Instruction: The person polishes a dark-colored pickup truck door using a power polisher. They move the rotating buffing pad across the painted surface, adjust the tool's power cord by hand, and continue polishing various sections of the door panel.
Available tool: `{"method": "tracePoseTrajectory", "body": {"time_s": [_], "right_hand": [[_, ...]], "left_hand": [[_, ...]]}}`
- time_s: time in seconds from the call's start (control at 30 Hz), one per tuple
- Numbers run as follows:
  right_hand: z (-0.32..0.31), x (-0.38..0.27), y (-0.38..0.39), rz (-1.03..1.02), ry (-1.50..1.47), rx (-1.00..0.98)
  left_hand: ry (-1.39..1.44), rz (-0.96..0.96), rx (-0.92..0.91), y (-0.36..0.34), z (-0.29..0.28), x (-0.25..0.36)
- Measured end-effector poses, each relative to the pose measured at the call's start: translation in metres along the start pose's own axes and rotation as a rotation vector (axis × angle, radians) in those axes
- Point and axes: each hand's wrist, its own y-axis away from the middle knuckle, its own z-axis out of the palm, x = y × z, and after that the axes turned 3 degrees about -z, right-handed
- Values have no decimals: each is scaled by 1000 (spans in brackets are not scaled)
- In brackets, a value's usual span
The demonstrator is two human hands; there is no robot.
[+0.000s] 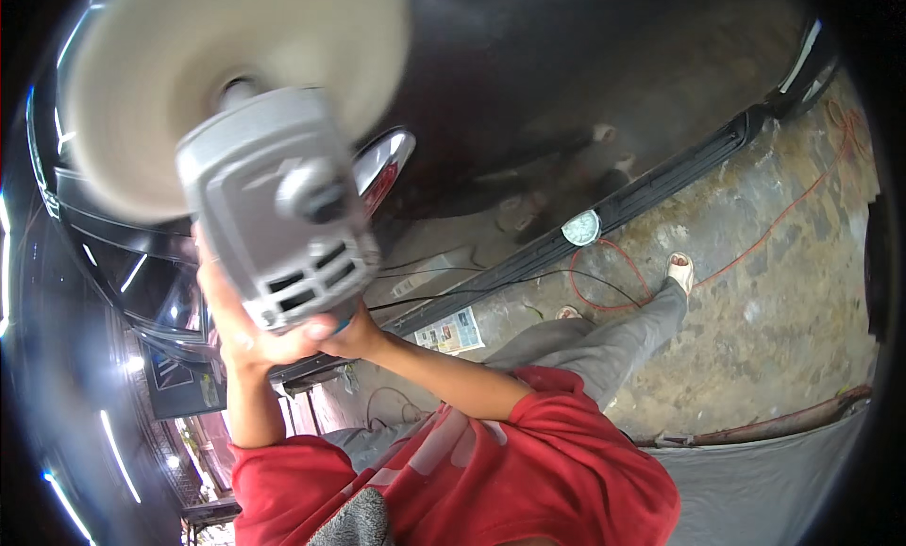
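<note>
Both of my hands grip a grey car polisher (269,197), raised at the upper left. Its large cream round pad (349,60) is smeared by motion. My left hand (231,324) is closed around the left side of the body. At the rear end, beside the vents, my right hand (349,336) is closed on it too, its fingers partly hidden behind the housing. Beyond the tool stretches a glossy black car panel (528,84). A red and silver lamp (384,171) shows just right of the polisher. Whether the pad touches the car, I cannot tell.
A round pale dish (581,228) sits by the car's lower black trim (661,176). A red hose (755,239) and a black cord (528,284) run across the stained floor (755,329). Newspaper (453,332) lies near my feet. A grey towel (354,522) hangs against my red shirt.
</note>
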Motion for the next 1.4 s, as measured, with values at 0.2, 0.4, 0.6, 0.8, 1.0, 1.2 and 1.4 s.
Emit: {"method": "tracePoseTrajectory", "body": {"time_s": [0.2, 0.4, 0.6, 0.8, 1.0, 1.2, 1.4], "right_hand": [[-3, 24, 13, 98, -7, -113], [-15, 34, 22, 232, -95, -125], [6, 20, 36, 80, 41, -112], [-16, 44, 75, 296, 323, -325], [-31, 24, 68, 373, 484, -470], [-51, -3, 51, 405, 436, -419], [-81, -11, 36, 287, 449, -350]], "left_hand": [[7, -6, 2, -4, 8, 7], [-33, 49, -49, 2, 9, -8], [-15, -79, 269, 116, -52, -118], [102, -136, 385, 236, -60, -246], [677, -226, 527, 278, -43, -283], [345, -297, 396, 178, -6, -168], [417, -163, 265, 64, 10, -67]]}}
